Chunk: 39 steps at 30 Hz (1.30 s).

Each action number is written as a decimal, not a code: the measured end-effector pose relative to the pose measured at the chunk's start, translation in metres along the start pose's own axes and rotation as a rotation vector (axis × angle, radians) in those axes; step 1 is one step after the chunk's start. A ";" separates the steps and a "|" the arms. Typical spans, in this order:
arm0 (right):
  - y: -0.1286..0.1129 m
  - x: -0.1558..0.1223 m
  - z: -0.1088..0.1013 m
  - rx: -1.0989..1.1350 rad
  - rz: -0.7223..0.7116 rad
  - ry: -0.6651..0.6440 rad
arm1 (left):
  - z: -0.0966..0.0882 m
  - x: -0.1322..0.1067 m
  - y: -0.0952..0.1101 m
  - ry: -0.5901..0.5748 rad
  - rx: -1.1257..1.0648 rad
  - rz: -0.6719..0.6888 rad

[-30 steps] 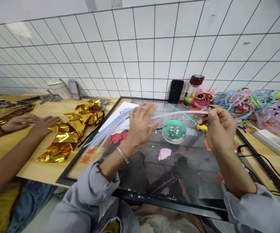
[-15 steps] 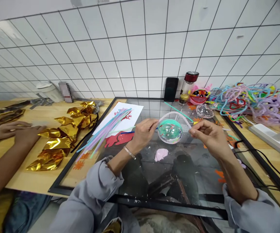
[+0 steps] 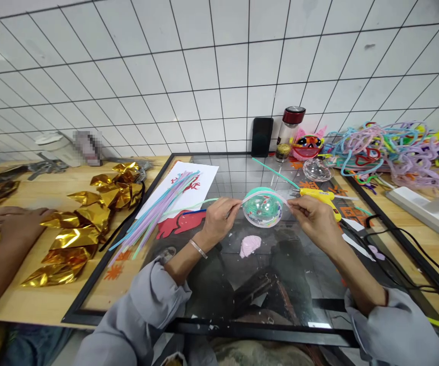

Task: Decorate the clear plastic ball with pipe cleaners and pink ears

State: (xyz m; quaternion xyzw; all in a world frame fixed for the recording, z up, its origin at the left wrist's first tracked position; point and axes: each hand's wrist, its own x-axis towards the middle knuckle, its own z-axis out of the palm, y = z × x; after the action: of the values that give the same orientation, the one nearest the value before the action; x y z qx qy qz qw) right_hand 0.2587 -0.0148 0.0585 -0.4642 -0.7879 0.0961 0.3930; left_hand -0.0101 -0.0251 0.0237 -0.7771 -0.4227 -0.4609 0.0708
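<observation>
A pale pink pipe cleaner (image 3: 267, 193) is stretched in a low arch between my two hands. My left hand (image 3: 219, 218) pinches one end, my right hand (image 3: 313, 216) the other. The arch lies across the upper part of a clear plastic dome (image 3: 263, 213), which has green coils and small coloured bits on or in it. Whether the pipe cleaner touches the dome I cannot tell. Just below rests a flat pink scrap (image 3: 250, 245). Beyond my right hand lies a yellow glue gun (image 3: 320, 195), partly hidden by that hand.
Loose pipe cleaners (image 3: 162, 208) lie over white paper (image 3: 204, 175) and a red cutout (image 3: 177, 223). At the back stand a phone (image 3: 261, 137) and a bottle (image 3: 288, 134). Tangled pipe cleaners (image 3: 379, 150), a power strip (image 3: 425, 213), and a co-worker's gold foil (image 3: 90, 218) flank the glass board.
My right hand has moved closer to the dome and the pipe cleaner's arch has flattened and come lower. More of the glue gun shows. The camera view has shifted slightly.
</observation>
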 end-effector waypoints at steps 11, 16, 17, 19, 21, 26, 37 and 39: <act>0.002 -0.010 0.011 -0.292 -0.031 -0.036 | 0.002 -0.002 0.003 0.014 -0.018 0.022; 0.004 -0.012 0.016 -0.266 -0.035 -0.049 | 0.005 -0.003 0.002 0.011 -0.069 -0.050; 0.004 -0.012 0.016 -0.262 -0.034 -0.045 | 0.006 -0.003 0.002 0.013 -0.087 -0.073; 0.004 -0.012 0.016 -0.251 -0.029 -0.043 | 0.008 -0.003 0.002 0.012 -0.113 -0.115; 0.004 -0.012 0.016 -0.230 -0.018 -0.052 | 0.010 -0.003 0.002 0.005 -0.125 -0.128; 0.004 -0.011 0.017 -0.159 0.001 -0.059 | 0.012 -0.003 0.004 -0.008 -0.164 -0.146; -0.003 -0.012 0.017 -0.076 0.076 -0.105 | 0.011 0.000 0.009 0.004 -0.276 -0.299; -0.003 -0.013 0.018 -0.070 0.086 -0.107 | 0.011 -0.001 0.009 -0.002 -0.305 -0.337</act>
State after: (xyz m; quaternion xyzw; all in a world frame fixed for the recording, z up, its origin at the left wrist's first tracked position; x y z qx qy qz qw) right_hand 0.2468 -0.0230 0.0412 -0.5053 -0.7900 0.1102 0.3293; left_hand 0.0034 -0.0254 0.0193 -0.6977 -0.4721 -0.5239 -0.1262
